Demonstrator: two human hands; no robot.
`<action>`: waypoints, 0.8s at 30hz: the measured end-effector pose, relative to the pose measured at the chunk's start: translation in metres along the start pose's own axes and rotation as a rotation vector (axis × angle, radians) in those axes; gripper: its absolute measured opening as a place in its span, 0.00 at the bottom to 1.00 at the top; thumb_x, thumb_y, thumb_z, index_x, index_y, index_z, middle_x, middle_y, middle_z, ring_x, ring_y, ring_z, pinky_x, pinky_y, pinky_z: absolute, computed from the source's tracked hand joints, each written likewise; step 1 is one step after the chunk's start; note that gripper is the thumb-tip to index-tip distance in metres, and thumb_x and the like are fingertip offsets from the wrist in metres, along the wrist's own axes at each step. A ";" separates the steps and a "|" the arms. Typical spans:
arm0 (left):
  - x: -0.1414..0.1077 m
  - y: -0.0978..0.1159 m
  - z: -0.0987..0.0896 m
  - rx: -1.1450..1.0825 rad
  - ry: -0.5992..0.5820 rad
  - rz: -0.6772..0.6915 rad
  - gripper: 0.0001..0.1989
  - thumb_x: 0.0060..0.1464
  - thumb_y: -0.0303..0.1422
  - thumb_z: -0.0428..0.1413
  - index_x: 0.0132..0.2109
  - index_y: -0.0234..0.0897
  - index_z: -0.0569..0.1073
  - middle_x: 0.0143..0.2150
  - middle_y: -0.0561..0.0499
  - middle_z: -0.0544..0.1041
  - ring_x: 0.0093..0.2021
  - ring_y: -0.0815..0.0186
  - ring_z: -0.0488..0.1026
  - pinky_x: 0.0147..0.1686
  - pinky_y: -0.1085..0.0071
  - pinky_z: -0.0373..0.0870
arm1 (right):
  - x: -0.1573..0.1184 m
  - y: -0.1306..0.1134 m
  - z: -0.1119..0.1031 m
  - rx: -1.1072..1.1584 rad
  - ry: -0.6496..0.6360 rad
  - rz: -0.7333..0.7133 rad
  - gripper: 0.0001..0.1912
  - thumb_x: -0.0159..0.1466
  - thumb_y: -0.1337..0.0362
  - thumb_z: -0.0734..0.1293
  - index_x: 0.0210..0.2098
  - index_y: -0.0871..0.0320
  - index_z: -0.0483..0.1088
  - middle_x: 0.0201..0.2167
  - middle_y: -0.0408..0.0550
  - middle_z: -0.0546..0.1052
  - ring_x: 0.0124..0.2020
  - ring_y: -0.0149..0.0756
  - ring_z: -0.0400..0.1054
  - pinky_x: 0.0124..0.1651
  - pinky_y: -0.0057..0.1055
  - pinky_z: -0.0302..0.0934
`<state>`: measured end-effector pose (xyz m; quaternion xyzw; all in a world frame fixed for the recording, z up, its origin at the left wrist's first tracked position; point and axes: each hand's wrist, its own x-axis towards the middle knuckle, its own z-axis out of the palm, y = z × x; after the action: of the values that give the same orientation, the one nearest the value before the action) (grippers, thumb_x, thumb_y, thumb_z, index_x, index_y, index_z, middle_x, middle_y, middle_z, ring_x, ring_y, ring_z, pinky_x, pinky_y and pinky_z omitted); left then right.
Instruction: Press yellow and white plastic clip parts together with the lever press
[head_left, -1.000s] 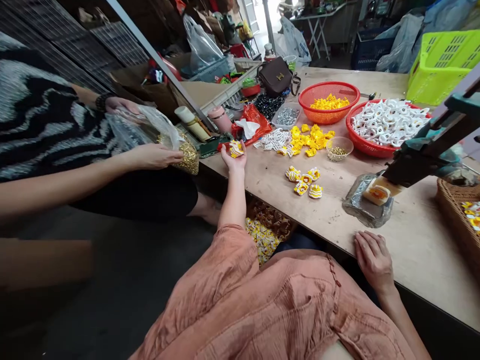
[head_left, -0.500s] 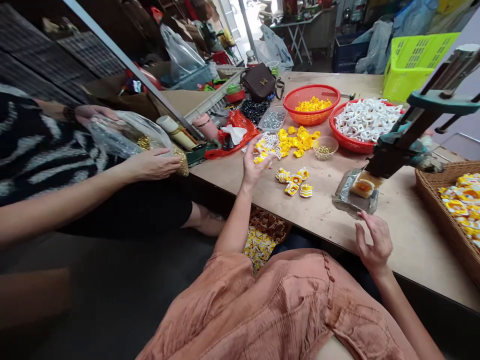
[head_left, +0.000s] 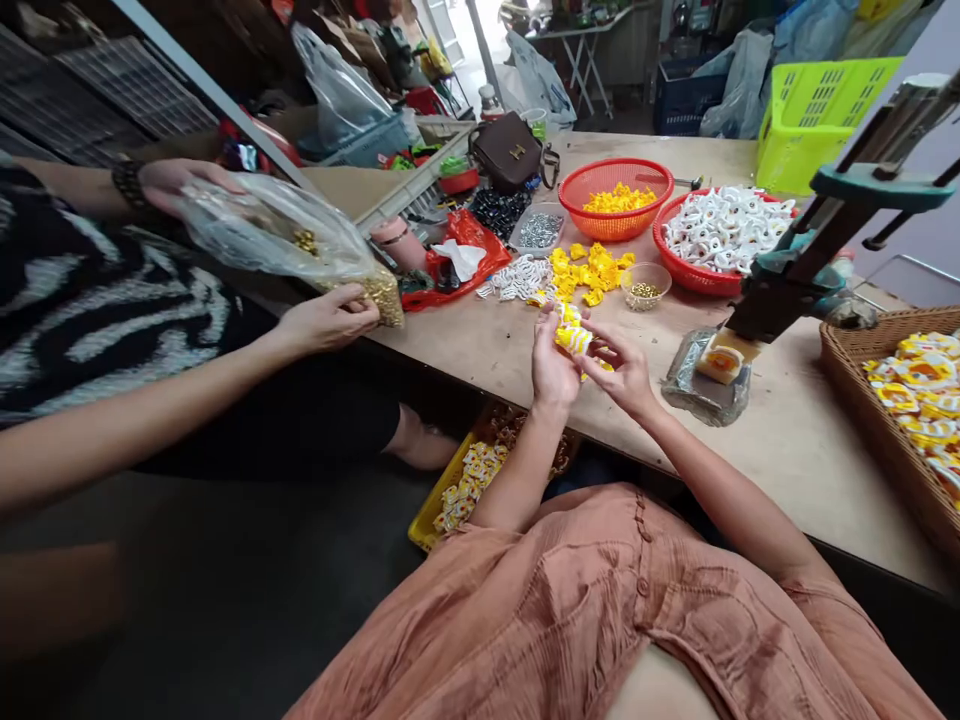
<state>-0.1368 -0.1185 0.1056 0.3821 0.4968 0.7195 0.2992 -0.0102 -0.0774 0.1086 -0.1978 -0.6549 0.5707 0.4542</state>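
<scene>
Over the front part of the table, my left hand (head_left: 555, 368) holds small yellow-and-white striped plastic pieces (head_left: 573, 338) between thumb and fingers. From the right, my right hand (head_left: 624, 368) meets it, its fingertips closed on the near side of the same pieces. How the pieces fit together is hidden by the fingers. Just beyond my hands lie loose yellow pieces (head_left: 596, 268) and a pile of white striped pieces (head_left: 517, 278). A small clear bowl of gold-coloured rings (head_left: 645, 290) stands close by. More striped pieces on the table are mostly covered by my hands.
A hand press (head_left: 780, 290) stands at right, beside a wicker basket (head_left: 832, 355) of finished-looking pieces. Red baskets (head_left: 574, 205) hold yellow and white parts. At left, a co-worker's hands (head_left: 330, 325) hold a clear bag (head_left: 277, 235) with gold bits. A yellow crate (head_left: 421, 525) sits below.
My right hand has moved from beside the press to the left hand and grips the striped pieces. My left hand came nearer and rightward. The co-worker's bag shifted right.
</scene>
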 end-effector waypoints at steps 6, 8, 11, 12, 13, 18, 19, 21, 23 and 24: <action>0.003 0.007 -0.044 -0.091 0.159 0.030 0.18 0.67 0.48 0.61 0.60 0.53 0.75 0.57 0.50 0.81 0.56 0.59 0.83 0.55 0.60 0.82 | 0.017 0.012 0.027 0.499 -0.021 0.333 0.31 0.56 0.47 0.82 0.55 0.50 0.78 0.55 0.46 0.83 0.49 0.39 0.79 0.51 0.40 0.81; -0.002 0.014 -0.055 -0.012 0.187 0.060 0.17 0.64 0.48 0.65 0.56 0.50 0.79 0.53 0.49 0.81 0.53 0.61 0.82 0.55 0.63 0.81 | 0.019 0.016 0.033 0.561 -0.049 0.357 0.30 0.56 0.49 0.83 0.55 0.50 0.78 0.54 0.45 0.83 0.47 0.37 0.80 0.51 0.38 0.81; -0.009 0.022 -0.071 0.168 0.231 0.149 0.19 0.58 0.48 0.70 0.52 0.46 0.84 0.57 0.46 0.77 0.58 0.59 0.78 0.56 0.66 0.80 | 0.021 0.022 0.041 0.606 -0.111 0.360 0.29 0.56 0.52 0.83 0.56 0.48 0.78 0.55 0.43 0.83 0.47 0.35 0.80 0.51 0.37 0.81; -0.010 0.024 -0.075 0.222 0.229 0.169 0.21 0.56 0.48 0.72 0.52 0.46 0.84 0.58 0.45 0.75 0.60 0.59 0.77 0.56 0.68 0.80 | 0.022 0.024 0.044 0.615 -0.131 0.363 0.30 0.56 0.53 0.83 0.56 0.47 0.78 0.56 0.43 0.83 0.48 0.36 0.80 0.51 0.37 0.81; -0.011 0.024 -0.080 0.263 0.215 0.180 0.22 0.54 0.48 0.74 0.53 0.46 0.85 0.59 0.45 0.73 0.60 0.58 0.77 0.55 0.69 0.81 | 0.022 0.026 0.046 0.622 -0.149 0.367 0.30 0.56 0.53 0.83 0.57 0.46 0.78 0.57 0.43 0.82 0.50 0.36 0.80 0.52 0.37 0.81; -0.018 0.019 -0.094 0.396 0.168 0.255 0.24 0.56 0.48 0.73 0.57 0.46 0.84 0.59 0.46 0.68 0.59 0.58 0.77 0.49 0.71 0.84 | 0.025 0.032 0.063 0.645 -0.217 0.399 0.34 0.56 0.51 0.83 0.60 0.43 0.77 0.60 0.44 0.82 0.53 0.38 0.79 0.55 0.39 0.80; -0.020 0.018 -0.095 0.440 0.199 0.290 0.23 0.57 0.47 0.72 0.57 0.46 0.84 0.59 0.45 0.68 0.60 0.58 0.77 0.48 0.71 0.84 | 0.025 0.032 0.067 0.642 -0.221 0.409 0.35 0.56 0.51 0.83 0.61 0.42 0.76 0.59 0.44 0.82 0.52 0.38 0.80 0.55 0.39 0.80; -0.026 0.018 -0.096 0.550 0.283 0.346 0.20 0.59 0.43 0.71 0.56 0.45 0.84 0.59 0.44 0.68 0.59 0.58 0.76 0.46 0.72 0.83 | 0.025 0.031 0.075 0.623 -0.225 0.424 0.36 0.56 0.49 0.82 0.63 0.42 0.76 0.57 0.44 0.83 0.51 0.38 0.80 0.55 0.38 0.80; -0.031 0.019 -0.097 0.632 0.334 0.357 0.18 0.60 0.41 0.70 0.55 0.43 0.85 0.60 0.43 0.68 0.58 0.58 0.76 0.48 0.70 0.83 | 0.024 0.030 0.083 0.590 -0.227 0.429 0.35 0.57 0.48 0.82 0.62 0.43 0.76 0.56 0.44 0.83 0.51 0.37 0.80 0.54 0.36 0.79; -0.033 0.019 -0.098 0.638 0.339 0.347 0.18 0.61 0.40 0.69 0.56 0.43 0.84 0.61 0.43 0.68 0.59 0.57 0.76 0.50 0.69 0.83 | 0.025 0.030 0.086 0.577 -0.228 0.430 0.34 0.57 0.48 0.82 0.60 0.44 0.77 0.55 0.44 0.83 0.50 0.37 0.80 0.53 0.34 0.79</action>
<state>-0.2035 -0.1989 0.0947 0.4097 0.6657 0.6219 -0.0466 -0.1008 -0.0990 0.0958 -0.1300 -0.4572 0.8323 0.2853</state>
